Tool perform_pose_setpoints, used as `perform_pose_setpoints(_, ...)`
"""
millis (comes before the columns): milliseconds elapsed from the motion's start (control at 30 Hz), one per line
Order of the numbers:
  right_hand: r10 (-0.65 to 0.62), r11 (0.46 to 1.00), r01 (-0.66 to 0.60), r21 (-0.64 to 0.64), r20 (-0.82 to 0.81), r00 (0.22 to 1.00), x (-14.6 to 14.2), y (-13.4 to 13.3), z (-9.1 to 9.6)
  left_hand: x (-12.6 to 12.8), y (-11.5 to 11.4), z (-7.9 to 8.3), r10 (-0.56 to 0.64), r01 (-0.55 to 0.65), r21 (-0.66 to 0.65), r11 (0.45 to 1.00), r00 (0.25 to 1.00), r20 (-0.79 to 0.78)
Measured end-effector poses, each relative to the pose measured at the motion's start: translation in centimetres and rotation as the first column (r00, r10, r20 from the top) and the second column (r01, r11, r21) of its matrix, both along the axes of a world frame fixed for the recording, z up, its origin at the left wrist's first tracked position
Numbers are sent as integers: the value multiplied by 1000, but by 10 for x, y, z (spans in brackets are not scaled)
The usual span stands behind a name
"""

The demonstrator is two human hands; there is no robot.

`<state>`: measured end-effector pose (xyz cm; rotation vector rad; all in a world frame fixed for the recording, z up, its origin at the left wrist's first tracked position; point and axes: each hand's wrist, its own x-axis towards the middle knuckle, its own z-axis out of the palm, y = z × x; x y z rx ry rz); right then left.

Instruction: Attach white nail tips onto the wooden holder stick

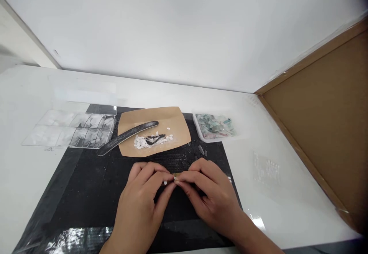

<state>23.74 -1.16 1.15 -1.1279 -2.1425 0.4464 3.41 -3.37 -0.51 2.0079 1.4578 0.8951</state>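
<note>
Above the black mat [86,192], my left hand [140,198] and my right hand [214,194] meet fingertip to fingertip. Both pinch a tiny pale piece [174,179] that looks like a false nail; most of it is hidden by the fingers. Another small white piece [165,182] shows beside my left index finger. Behind the fingertips a narrow brownish-yellow strip [179,174] is partly covered. Beyond my hands, a curved black nail file [126,136] rests across a brown paper sheet [156,116], which bears white clippings [140,142] and dark scraps.
On the left lies a clear compartment box [92,131] with pale pieces, its lid open. A plastic tub [215,125] of greenish packets stands at right. Several clear nail-shaped pieces [201,149] lie near it. A clear sheet [266,169] and a brown board [319,112] are farther right.
</note>
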Motion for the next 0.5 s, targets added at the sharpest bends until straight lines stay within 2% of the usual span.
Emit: perform_pose_setpoints(500, 45, 999, -45, 4, 59, 997, 1, 1, 1, 0, -1, 0, 8, -8, -6, 1000, 1000, 14)
